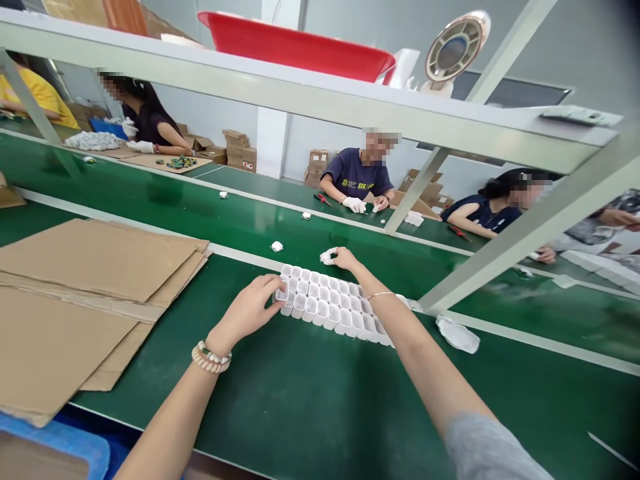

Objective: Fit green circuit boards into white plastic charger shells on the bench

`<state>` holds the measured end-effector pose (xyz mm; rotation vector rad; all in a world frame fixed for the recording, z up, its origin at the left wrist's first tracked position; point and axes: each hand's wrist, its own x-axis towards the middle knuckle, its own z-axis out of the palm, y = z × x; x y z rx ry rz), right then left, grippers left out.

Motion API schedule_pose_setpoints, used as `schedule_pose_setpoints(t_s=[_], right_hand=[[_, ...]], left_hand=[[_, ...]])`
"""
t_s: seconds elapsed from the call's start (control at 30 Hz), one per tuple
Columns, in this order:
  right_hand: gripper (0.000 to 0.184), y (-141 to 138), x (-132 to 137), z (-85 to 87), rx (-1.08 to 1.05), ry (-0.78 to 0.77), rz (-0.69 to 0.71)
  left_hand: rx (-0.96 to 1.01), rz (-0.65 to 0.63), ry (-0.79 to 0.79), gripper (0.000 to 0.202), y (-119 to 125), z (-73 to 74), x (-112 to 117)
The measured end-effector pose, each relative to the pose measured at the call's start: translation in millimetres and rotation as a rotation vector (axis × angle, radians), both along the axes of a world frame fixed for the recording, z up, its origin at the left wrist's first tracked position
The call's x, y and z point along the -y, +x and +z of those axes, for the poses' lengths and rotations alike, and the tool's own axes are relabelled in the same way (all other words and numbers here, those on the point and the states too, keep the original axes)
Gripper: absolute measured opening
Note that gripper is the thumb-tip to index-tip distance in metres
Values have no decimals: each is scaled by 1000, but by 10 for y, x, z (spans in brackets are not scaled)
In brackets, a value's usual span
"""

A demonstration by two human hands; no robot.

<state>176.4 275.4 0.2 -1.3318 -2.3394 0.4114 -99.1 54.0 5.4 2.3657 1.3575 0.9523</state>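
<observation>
A white plastic tray [334,305] with many small square pockets lies on the green table in front of me. My left hand [250,310] pinches the tray's near left corner, a beaded bracelet on its wrist. My right hand [344,257] reaches past the tray's far edge to the green conveyor belt [200,207] and its fingers close on a small white part [327,256]. A thin bangle sits on my right wrist.
Flattened cardboard sheets [85,293] lie at the left. Several small white parts [277,246] ride the belt. A crumpled white piece [457,333] lies right of the tray. A slanted metal frame post [505,250] crosses the right side. Other people work across the belt; a blue bin [60,447] sits at bottom left.
</observation>
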Motion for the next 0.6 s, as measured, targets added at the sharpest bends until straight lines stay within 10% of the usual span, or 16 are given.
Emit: schedule_pose_setpoints(t_s=[0.27, 0.43, 0.6], right_hand=[[53, 64, 974, 375, -456, -149, 137], [45, -39, 1909, 578, -477, 117, 229], [40, -77, 2136, 508, -332, 337, 321]], left_hand=[[292, 41, 209, 40, 196, 58, 104], [288, 15, 287, 45, 274, 66, 169], [305, -94, 346, 46, 308, 76, 186]])
